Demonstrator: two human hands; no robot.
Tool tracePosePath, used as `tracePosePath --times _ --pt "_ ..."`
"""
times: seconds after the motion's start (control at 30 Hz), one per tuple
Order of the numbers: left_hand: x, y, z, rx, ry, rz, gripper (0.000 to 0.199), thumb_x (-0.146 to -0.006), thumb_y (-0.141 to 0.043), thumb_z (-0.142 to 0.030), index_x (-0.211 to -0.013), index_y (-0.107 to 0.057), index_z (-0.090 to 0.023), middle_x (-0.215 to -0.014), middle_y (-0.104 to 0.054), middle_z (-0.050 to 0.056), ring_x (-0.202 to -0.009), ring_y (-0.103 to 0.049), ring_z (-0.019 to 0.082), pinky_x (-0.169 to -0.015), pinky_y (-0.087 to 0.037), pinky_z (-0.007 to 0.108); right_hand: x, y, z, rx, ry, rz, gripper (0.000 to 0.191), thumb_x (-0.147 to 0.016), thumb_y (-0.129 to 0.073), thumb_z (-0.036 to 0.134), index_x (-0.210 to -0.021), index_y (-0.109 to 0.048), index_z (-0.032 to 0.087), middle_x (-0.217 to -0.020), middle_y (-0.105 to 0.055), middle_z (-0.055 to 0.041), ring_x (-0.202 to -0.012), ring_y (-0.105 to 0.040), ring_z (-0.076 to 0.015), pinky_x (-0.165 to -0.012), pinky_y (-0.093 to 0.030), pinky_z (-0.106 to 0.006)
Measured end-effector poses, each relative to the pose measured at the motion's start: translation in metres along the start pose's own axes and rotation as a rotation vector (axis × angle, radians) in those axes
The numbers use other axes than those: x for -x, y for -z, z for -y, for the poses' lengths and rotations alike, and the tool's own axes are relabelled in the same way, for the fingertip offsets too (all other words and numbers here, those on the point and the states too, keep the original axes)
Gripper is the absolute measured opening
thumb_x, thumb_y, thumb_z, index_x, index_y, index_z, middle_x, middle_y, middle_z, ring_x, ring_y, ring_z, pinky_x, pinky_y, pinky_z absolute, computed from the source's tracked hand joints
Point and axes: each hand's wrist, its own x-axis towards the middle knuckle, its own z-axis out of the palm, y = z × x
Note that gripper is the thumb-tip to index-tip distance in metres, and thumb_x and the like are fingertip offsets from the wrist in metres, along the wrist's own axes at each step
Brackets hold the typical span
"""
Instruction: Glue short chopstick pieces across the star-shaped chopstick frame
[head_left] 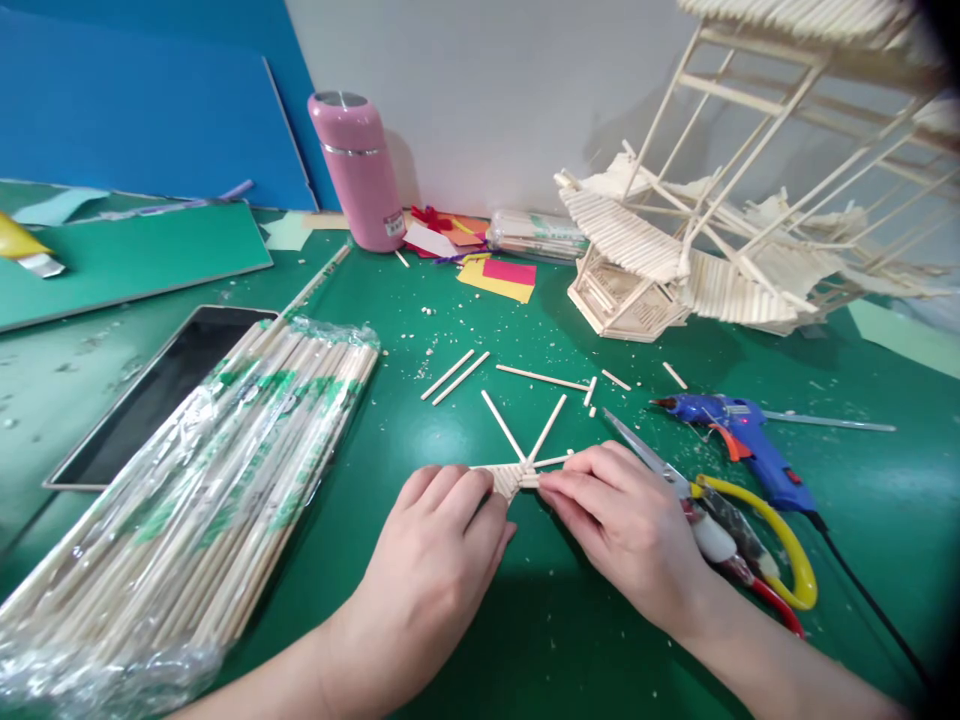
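Observation:
Between my hands lies a small piece built of wooden sticks (511,478), with thin sticks fanning out from its centre and short ones laid side by side. My left hand (442,560) grips its left part, fingers curled over it. The fingertips of my right hand (626,515) pinch at its right side, at the end of a short stick; the exact contact is partly hidden. Beyond it lie two loose sticks (460,378) and a longer stick (543,377) meeting a short one. Several short offcuts are scattered around.
At right are a blue glue gun (739,440) with a cord, scissors (787,560) and red-handled pliers (724,545). A large stick-built model (630,230) stands behind. A bag of chopsticks (217,500) overlaps a dark tablet (150,400) at left. A pink flask (360,175) stands by the wall.

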Motion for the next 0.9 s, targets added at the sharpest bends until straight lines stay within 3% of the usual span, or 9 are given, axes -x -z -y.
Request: tracePosePath --times 0.9 --pt "0.0000 0.0010 -0.0008 -0.022 0.001 0.019 0.016 -0.085 -0.043 -0.017 -0.084 -0.059 -0.016 -0.083 -0.057 0.005 -0.078 -0.051 0.020 -0.069 -0.041 0.037 -0.0001 -0.0042 0.0034 0.030 0.041 0.018 0.018 -0.083 -0.050 0.014 -0.089 -0.066 0.020 -0.076 -0.060 -0.0029 -0.072 -0.052 -0.0139 -0.066 -0.042 -0.027"
